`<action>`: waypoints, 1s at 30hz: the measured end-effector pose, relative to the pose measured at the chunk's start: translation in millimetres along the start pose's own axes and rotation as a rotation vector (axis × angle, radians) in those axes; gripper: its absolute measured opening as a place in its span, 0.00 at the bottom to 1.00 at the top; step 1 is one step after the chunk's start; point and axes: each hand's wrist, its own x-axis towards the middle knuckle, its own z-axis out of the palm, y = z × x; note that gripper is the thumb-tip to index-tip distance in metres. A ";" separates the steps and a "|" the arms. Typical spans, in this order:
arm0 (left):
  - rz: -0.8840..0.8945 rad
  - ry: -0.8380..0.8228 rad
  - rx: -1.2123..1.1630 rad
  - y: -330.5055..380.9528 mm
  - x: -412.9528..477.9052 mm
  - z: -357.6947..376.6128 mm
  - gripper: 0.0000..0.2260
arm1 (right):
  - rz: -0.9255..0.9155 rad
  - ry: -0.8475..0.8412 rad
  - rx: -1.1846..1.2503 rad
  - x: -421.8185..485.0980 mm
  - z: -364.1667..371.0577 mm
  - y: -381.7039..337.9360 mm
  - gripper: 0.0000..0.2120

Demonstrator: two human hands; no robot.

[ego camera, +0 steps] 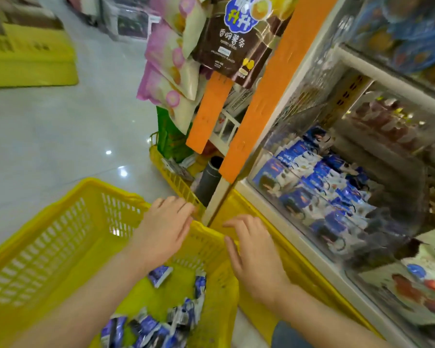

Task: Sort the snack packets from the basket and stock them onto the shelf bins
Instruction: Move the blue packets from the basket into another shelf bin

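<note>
Blue and white snack packets (pixel 148 327) lie in a loose heap at the bottom of the yellow basket (pixel 60 222). Over the basket's far edge, the left hand (pixel 161 229) is spread flat and holds nothing. Over its right edge, the right hand (pixel 255 257) is also loose and holds nothing. I cannot tell if either hand touches the rim. Right of the basket, a clear shelf bin (pixel 274 221) has more of the same packets. They look light, soft, crinkly and a bit slippery. Pinching a sealed edge, or gently scooping a few, seems best.
</note>
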 end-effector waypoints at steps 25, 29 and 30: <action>-0.472 -1.336 -0.187 -135.7 -158.8 180.6 0.14 | 0.493 -1.174 0.387 -50.9 297.2 -59.8 0.28; -0.488 -1.374 -0.244 -133.5 -156.8 175.9 0.09 | 0.603 -1.149 0.492 -47.9 297.0 -57.2 0.21; -0.511 -1.364 -0.264 -133.6 -156.7 172.9 0.09 | 0.607 -1.135 0.504 -45.9 294.8 -56.0 0.21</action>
